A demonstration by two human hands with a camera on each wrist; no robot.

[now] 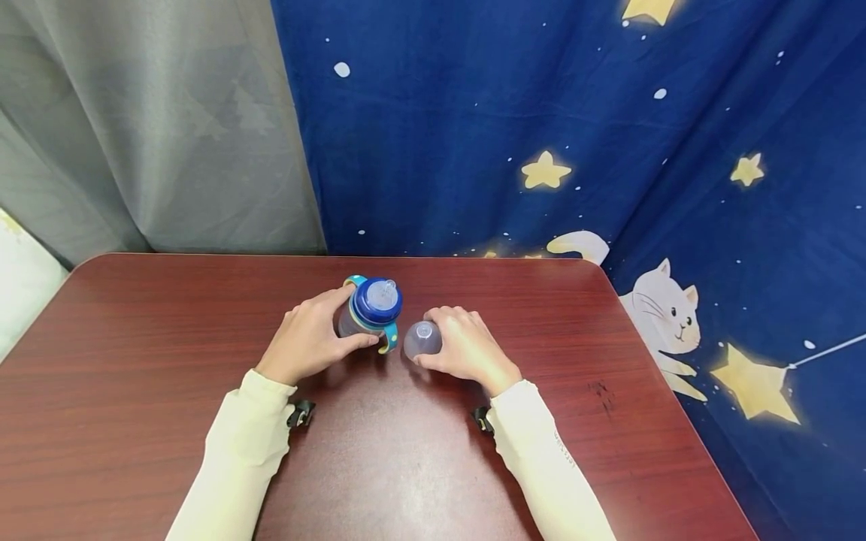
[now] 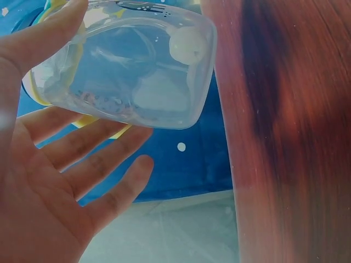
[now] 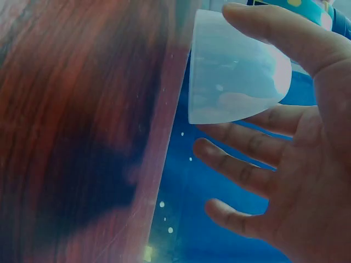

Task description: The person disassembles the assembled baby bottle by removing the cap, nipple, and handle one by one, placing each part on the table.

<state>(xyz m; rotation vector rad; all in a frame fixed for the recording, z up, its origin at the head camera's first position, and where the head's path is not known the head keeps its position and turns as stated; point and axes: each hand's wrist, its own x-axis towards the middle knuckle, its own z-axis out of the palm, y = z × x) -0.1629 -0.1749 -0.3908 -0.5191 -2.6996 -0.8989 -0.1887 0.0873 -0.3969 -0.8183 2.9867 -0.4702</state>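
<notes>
A clear baby bottle [image 1: 348, 324] with a blue collar, a see-through nipple on top and turquoise side handles stands upright near the middle of the table. My left hand [image 1: 307, 338] grips its body between thumb and fingers. In the left wrist view the bottle's transparent body [image 2: 137, 71] shows, with the thumb across one side and the fingers along the other. Just right of the bottle, a translucent domed bottle cap [image 1: 422, 342] sits with its rounded end up. My right hand [image 1: 470, 347] holds it between thumb and fingers, its wide rim facing the table in the right wrist view.
The dark red wooden table [image 1: 406, 466] runs back to a grey curtain [image 1: 169, 135] and a blue star-patterned curtain [image 1: 460, 150]. Dark marks [image 1: 601, 394] show on the tabletop at right. Both wrists carry small black devices.
</notes>
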